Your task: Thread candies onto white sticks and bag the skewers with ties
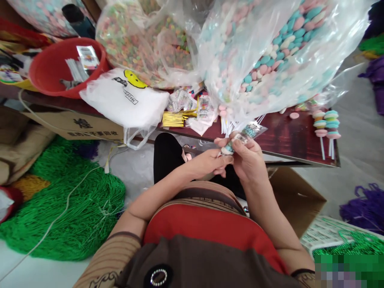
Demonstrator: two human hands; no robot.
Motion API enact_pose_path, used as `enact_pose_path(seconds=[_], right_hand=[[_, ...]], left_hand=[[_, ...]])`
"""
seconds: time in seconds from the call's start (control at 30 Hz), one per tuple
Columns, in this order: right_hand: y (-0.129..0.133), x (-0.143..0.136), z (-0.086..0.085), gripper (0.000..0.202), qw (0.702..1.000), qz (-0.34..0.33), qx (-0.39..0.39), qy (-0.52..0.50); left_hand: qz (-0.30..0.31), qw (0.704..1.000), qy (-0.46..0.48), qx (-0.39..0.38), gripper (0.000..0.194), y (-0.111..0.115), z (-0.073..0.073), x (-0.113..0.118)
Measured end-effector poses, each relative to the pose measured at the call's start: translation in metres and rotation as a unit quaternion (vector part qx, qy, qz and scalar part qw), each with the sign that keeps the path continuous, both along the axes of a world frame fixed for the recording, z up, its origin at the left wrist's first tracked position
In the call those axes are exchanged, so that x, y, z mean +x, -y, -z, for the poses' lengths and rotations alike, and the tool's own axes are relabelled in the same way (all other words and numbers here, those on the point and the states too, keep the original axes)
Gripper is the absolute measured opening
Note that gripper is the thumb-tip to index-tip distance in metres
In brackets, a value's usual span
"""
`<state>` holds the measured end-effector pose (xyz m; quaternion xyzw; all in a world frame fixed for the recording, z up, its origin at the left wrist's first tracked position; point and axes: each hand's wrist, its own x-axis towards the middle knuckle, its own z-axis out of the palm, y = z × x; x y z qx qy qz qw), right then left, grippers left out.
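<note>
Held in both hands, with the right hand (250, 158) closed around its middle, thumb uppermost, and the left hand (213, 162) closed at its near end, a clear packet (243, 136) of what appear, through slight blur, to be small candies is positioned at the near edge of the table (288, 138). Both forearms (180, 174) converge inward; the packet's long axis runs obliquely, its free end pointing forward and rightward. Beyond lie white sticks (229, 127), then a large transparent candy bag (240, 52).

Striped tan sleeves (118, 254) flank a red-and-brown apron (210, 236).
</note>
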<state>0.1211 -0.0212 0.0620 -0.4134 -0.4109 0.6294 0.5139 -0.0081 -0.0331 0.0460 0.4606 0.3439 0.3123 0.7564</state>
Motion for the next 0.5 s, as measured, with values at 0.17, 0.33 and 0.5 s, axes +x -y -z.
enact_pose_path(seconds=[0.17,0.33,0.5], right_hand=[[-0.007,-0.006,0.004,0.033,0.991,0.089,0.072,0.073],[-0.015,0.014,-0.014,0.042,0.992,-0.085,0.061,0.072],[-0.033,-0.01,-0.004,0.035,0.988,0.042,0.088,0.119]], left_hand=[[-0.177,0.935,-0.257,0.17,0.021,-0.013,0.001,-0.014],[0.065,0.995,0.079,-0.006,0.06,-0.01,-0.002,-0.027],[-0.143,0.978,-0.105,0.11,0.036,-0.016,-0.001,-0.033]])
